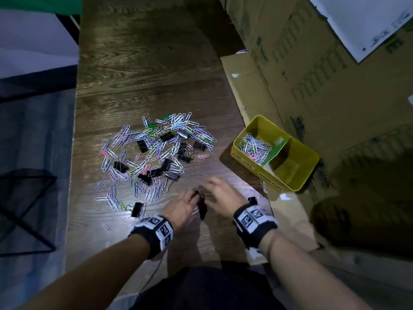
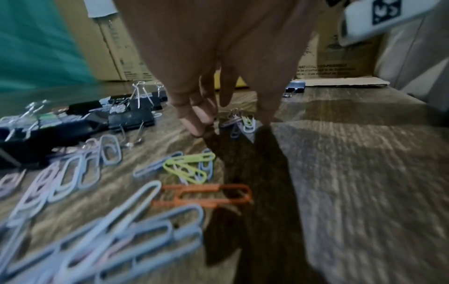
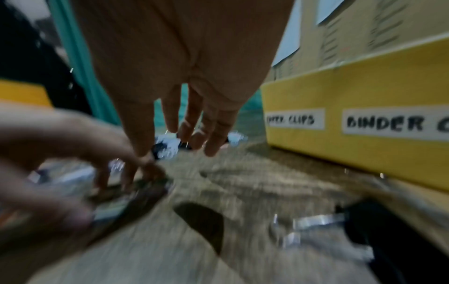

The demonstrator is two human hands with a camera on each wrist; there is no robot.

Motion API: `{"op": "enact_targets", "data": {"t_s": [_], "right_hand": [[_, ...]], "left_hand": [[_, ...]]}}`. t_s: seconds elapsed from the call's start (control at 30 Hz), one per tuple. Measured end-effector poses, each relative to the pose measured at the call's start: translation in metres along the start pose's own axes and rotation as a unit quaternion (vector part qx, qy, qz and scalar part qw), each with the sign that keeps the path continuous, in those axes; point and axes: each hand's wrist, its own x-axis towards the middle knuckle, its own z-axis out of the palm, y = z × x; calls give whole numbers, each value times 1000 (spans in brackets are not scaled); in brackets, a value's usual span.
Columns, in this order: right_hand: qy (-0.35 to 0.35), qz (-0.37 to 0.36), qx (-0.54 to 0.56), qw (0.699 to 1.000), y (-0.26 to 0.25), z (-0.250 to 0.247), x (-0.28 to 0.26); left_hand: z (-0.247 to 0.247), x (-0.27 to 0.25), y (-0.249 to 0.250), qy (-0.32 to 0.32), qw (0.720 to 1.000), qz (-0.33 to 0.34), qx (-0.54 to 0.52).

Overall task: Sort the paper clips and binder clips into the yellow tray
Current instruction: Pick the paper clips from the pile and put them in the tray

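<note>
A loose pile of coloured paper clips (image 1: 154, 151) mixed with black binder clips (image 1: 166, 164) lies mid-table. To its right stands the yellow tray (image 1: 268, 175), split by a green divider (image 1: 276, 151); its far compartment holds paper clips (image 1: 252, 146). My left hand (image 1: 185, 204) reaches down just in front of the pile, fingertips (image 2: 196, 130) on the wood and thumb apart, with a few paper clips (image 2: 243, 121) lying between them. My right hand (image 1: 214, 189) hovers beside it, blurred, with straight spread fingers (image 3: 211, 146) holding nothing.
One binder clip (image 1: 252, 200) lies alone by my right wrist. The tray's front wall (image 3: 364, 92) carries the labels "PAPER CLIPS" and "BINDER C…". Cardboard boxes (image 1: 324, 86) close off the right side. The table's left edge (image 1: 74, 135) drops to the floor.
</note>
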Motion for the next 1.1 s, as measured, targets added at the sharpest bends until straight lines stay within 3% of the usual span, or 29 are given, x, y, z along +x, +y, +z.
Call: {"op": "enact_targets", "data": {"t_s": [0.07,0.2,0.33,0.47,0.7,0.93,1.1], "right_hand": [[-41,10,-45,998,-3,29,-3],[-33,29,-84,995,-9,52,-3],[-59,66,-47,995,-11,56,-7],[-75,98,-84,989,-15,57,-7],[-72,68,-165,981,-17,57,-17],[-79,70,-159,982,-12,57,-22],[-64,117,-34,990,-6,48,-20]], "left_hand": [[4,-5,-1,31,1000,1,7],[8,-9,-1,56,998,-1,-6],[8,-11,8,35,997,-28,-71],[12,-9,12,5,994,-75,-78],[12,-6,16,-30,992,-113,-36],[0,-7,28,-97,992,-51,69],[-21,-3,35,-111,993,-24,26]]}}
